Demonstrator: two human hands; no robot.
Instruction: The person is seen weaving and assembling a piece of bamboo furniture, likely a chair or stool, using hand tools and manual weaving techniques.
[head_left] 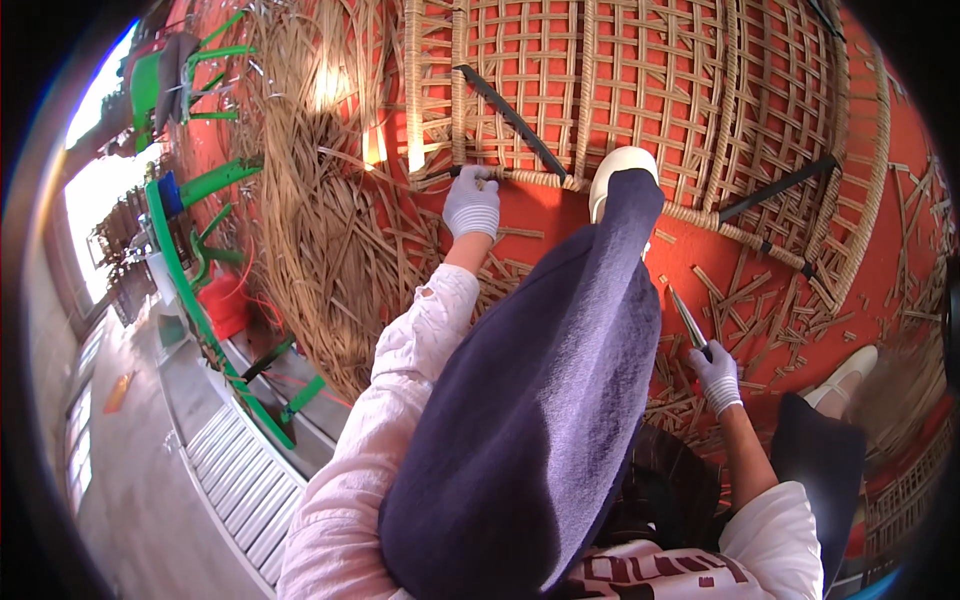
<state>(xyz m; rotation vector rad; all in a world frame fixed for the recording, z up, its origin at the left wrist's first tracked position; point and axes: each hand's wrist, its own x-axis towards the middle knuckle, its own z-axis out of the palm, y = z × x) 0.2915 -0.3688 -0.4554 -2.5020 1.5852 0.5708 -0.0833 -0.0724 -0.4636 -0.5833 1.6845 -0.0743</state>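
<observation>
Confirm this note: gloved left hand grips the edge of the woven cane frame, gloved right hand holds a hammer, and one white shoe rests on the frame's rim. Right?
Not quite. The head view shows the right hand holding a slim pointed metal tool, not a hammer. The rest stands: the gloved left hand grips the edge of the woven cane frame, and a white shoe rests on its rim.

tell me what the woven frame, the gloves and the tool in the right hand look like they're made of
Woven frame: seemingly cane or rattan, matte tan strips in open lattice. Left hand and right hand gloves: pale knit fabric, ribbed cuffs. Tool: probably metal, slim with a grey sheen.
</observation>
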